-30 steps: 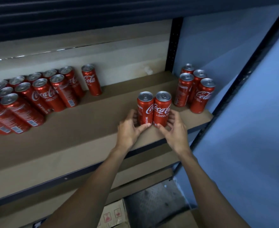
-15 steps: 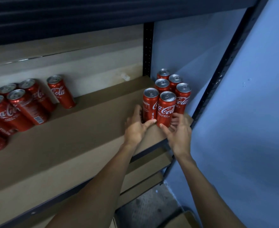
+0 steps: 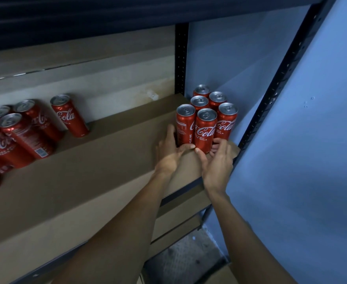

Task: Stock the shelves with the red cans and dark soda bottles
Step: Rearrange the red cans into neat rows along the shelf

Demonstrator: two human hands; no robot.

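— Why are the two cans [image 3: 204,132] held low, at the shelf's [image 3: 86,171] three o'clock end?
— For packing against the four cans [image 3: 226,124] at one o'clock; fingers [image 3: 170,133] of left hand [image 3: 168,154] and right hand [image 3: 217,162] are curled round the bases.

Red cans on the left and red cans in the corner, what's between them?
Just bare brown shelf board, up to the left hand gripping the corner red cans; head view.
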